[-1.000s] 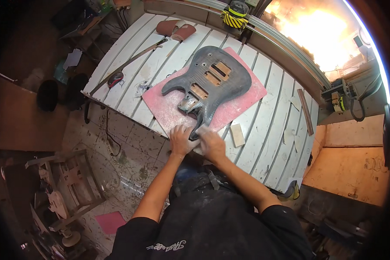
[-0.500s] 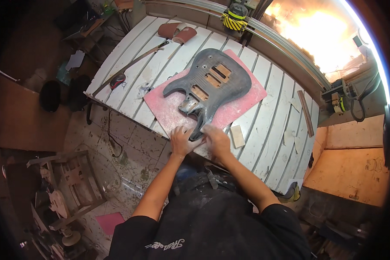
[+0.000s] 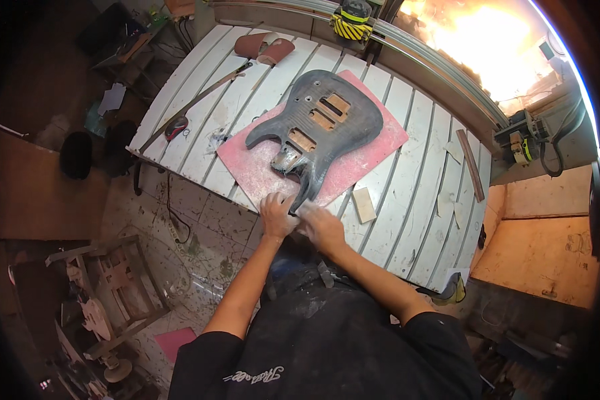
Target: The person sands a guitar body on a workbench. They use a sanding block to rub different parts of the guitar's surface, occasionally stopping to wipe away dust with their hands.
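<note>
A dark grey electric guitar body (image 3: pixel 360 130) lies flat on a dusty pink mat (image 3: pixel 241 163), with bare wood showing in its pickup cavities. Its longer horn points toward me, over the near edge of the slatted white table (image 3: pixel 397 200). My left hand (image 3: pixel 277 215) is closed around the tip of that horn. Against the horn's right side, my right hand (image 3: pixel 323 228) has its fingers bent and bunched, blurred by motion. Whatever lies under those fingers is hidden. A pale rectangular block (image 3: pixel 364 205) rests on the slats right of my right hand.
Reddish-brown sandpaper rolls (image 3: pixel 278 51) sit at the table's far edge. A long thin bar (image 3: pixel 197 103) and a red-and-black tool (image 3: pixel 176 127) lie at left. A wooden strip (image 3: pixel 470 165) is at right. Machinery on a rail (image 3: pixel 351 20) stands behind; a wooden frame (image 3: pixel 130 280) is on the floor.
My right hand has shifted slightly left and down along the horn. My left hand keeps its hold. The whole view has moved a little; the guitar body stays on the mat.
</note>
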`<action>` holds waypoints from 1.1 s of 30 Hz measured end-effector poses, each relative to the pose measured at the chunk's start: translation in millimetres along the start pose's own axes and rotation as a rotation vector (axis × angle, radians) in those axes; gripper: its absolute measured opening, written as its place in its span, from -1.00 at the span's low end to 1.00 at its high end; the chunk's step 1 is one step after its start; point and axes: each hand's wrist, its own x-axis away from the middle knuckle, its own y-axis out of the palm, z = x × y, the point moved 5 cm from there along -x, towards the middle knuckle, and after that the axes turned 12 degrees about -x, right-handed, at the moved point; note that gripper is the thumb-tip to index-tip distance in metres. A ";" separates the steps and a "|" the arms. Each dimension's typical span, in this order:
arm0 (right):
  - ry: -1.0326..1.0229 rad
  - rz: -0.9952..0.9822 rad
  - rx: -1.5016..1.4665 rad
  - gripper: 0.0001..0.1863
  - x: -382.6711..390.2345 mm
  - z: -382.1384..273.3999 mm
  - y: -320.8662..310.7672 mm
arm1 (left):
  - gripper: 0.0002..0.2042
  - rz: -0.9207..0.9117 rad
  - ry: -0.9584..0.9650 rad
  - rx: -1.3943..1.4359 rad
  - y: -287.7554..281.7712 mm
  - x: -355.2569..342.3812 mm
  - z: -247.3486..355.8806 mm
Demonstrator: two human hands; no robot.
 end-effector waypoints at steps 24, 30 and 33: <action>0.035 0.043 0.040 -0.61 -18.8 42.8 -22.1 | -0.46 -0.030 -0.012 0.061 -8.2 -3.4 11.3; 0.075 -0.068 0.036 -0.62 -3.2 5.3 -8.3 | -0.44 -0.073 -0.011 0.008 -1.2 0.0 2.8; 0.078 -0.008 0.009 -0.62 -12.9 41.9 -19.2 | -0.46 -0.061 -0.025 0.026 -6.3 -2.7 11.8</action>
